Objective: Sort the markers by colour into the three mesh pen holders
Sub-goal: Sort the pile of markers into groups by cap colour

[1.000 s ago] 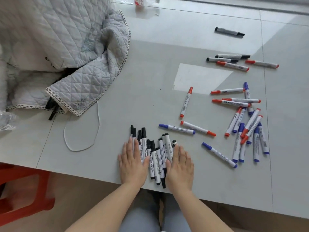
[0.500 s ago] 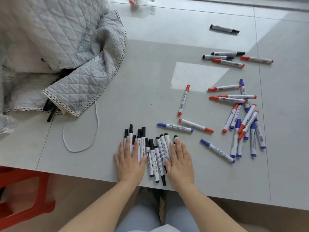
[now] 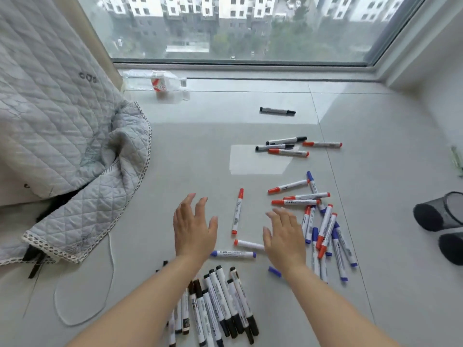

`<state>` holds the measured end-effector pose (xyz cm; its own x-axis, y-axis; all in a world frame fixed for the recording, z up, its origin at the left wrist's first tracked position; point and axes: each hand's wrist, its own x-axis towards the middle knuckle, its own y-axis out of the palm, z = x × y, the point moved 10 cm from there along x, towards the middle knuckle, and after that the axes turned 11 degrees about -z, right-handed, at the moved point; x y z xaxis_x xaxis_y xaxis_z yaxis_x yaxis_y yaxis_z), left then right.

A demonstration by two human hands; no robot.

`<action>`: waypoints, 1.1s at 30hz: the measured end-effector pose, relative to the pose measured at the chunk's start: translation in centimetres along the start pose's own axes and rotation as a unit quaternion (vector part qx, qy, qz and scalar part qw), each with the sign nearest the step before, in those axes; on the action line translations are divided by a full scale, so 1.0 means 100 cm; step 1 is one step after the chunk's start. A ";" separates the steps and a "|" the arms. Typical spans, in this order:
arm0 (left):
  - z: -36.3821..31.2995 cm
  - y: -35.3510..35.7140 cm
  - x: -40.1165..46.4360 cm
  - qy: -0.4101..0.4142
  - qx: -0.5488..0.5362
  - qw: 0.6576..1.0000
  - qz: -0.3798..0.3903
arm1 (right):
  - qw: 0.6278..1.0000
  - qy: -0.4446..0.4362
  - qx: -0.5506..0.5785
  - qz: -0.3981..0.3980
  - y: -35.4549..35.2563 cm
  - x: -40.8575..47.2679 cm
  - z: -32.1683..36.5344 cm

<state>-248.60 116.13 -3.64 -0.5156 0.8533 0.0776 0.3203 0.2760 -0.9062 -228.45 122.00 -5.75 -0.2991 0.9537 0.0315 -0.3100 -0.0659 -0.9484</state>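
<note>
Several black markers (image 3: 220, 304) lie bunched side by side near the front edge, under my forearms. My left hand (image 3: 194, 227) and my right hand (image 3: 285, 236) hover above the table with fingers spread, holding nothing. Between them lie a red marker (image 3: 237, 211), another red marker (image 3: 249, 244) partly hidden by my right hand, and a blue marker (image 3: 233, 254). A mixed heap of red and blue markers (image 3: 325, 229) lies right of my right hand. Two black mesh pen holders (image 3: 443, 211) (image 3: 453, 246) lie on their sides at the right edge.
A quilted grey blanket (image 3: 70, 146) covers the left side, with a white cord (image 3: 110, 271) looping from it. Farther back lie black and red markers (image 3: 285, 146), a dark marker (image 3: 276, 110) and a plastic bottle (image 3: 157, 82) by the window.
Both hands lifted off the bunched black markers and moved forward, now open above the table. The view tilted up, showing the window and the mesh holders.
</note>
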 end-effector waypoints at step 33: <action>-0.095 0.193 0.304 0.088 0.088 0.992 0.029 | 0.983 0.138 0.096 0.078 0.059 0.395 -0.107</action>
<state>-250.53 151.58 -14.86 -0.3497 0.9334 0.0806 0.1928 0.1559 -0.9688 -232.40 162.40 -13.44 -0.1079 0.9691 -0.2217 -0.4526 -0.2465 -0.8570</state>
